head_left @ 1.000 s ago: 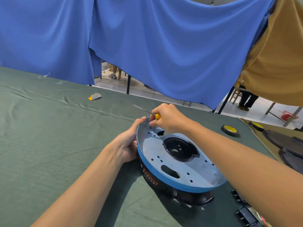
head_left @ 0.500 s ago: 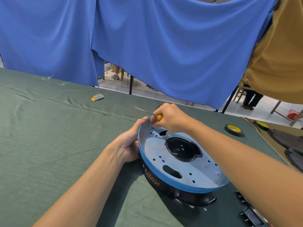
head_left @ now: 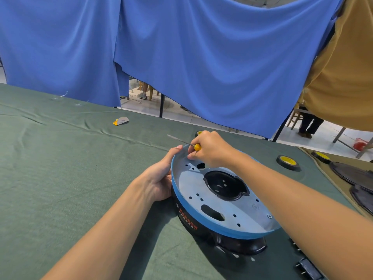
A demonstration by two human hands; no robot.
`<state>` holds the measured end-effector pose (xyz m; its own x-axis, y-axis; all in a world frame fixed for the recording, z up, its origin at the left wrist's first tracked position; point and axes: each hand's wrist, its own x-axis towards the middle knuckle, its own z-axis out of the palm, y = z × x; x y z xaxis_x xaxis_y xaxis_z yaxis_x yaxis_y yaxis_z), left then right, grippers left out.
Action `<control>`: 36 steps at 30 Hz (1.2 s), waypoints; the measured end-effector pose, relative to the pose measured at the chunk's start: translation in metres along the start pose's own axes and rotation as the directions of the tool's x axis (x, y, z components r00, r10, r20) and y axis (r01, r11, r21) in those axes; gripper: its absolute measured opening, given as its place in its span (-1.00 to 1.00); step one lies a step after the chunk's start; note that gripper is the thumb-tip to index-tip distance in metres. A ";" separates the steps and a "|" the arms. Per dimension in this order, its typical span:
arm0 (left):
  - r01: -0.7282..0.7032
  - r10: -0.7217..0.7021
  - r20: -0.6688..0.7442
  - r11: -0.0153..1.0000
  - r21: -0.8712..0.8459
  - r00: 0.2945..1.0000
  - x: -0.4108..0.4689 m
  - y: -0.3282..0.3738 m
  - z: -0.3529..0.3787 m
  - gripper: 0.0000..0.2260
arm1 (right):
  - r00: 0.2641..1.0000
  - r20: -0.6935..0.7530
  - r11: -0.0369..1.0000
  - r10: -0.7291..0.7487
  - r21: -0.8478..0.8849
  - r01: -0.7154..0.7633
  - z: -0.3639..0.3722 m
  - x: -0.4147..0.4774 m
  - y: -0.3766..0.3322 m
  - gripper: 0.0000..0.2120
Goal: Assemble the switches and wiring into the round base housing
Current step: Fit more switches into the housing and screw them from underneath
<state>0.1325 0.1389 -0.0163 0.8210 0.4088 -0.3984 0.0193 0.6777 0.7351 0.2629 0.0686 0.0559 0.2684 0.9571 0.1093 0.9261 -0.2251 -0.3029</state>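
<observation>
The round base housing (head_left: 191, 184) rests tilted on the tabletop (head_left: 60, 178). Left grip (head_left: 161, 178) clasps its left rim; right grip (head_left: 212, 150), above its far rim, curls round a yellow-handled screwdriver (head_left: 197, 147).

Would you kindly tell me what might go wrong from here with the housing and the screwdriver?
The round base housing sits tilted on the cloth, steadied only by the left hand at its rim; it may rock or slide under pressure.
The right hand holds the screwdriver with its shaft pointing away while the same hand works at the housing; the tool could slip.
</observation>
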 end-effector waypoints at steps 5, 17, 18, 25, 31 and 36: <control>0.022 -0.022 -0.008 1.000 -0.010 1.000 0.001 0.001 -0.001 -0.37 | 0.999 -0.049 0.993 -0.017 -0.119 0.011 0.002 0.001 -0.003 -0.84; 0.044 -0.046 -0.042 0.998 -0.038 0.998 0.001 0.003 0.001 -0.29 | 0.999 0.008 0.989 -0.037 -0.140 0.038 -0.004 0.008 -0.009 -0.72; 0.046 -0.048 -0.040 0.998 -0.040 0.998 0.001 0.003 0.001 -0.29 | 0.999 0.011 0.991 -0.037 -0.130 0.038 -0.003 0.007 -0.009 -0.74; 0.058 -0.059 -0.020 0.997 -0.055 0.998 -0.001 0.003 0.002 -0.30 | 0.998 0.019 0.990 -0.053 -0.131 0.055 -0.007 0.008 -0.009 -0.92; 0.062 -0.064 -0.042 0.997 -0.045 0.997 0.001 0.002 0.001 -0.29 | 0.998 0.044 0.986 -0.054 -0.153 0.060 -0.005 0.010 -0.010 -0.98; 0.064 -0.066 -0.047 0.997 -0.039 0.997 0.000 0.003 0.001 -0.37 | 0.999 0.048 0.984 0.002 -0.178 0.006 -0.002 0.011 -0.009 -0.75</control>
<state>0.1327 0.1404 -0.0137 0.7901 0.3915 -0.4717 0.0501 0.7256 0.6863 0.2585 0.0811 0.0621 0.2573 0.9643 0.0630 0.9603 -0.2478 -0.1285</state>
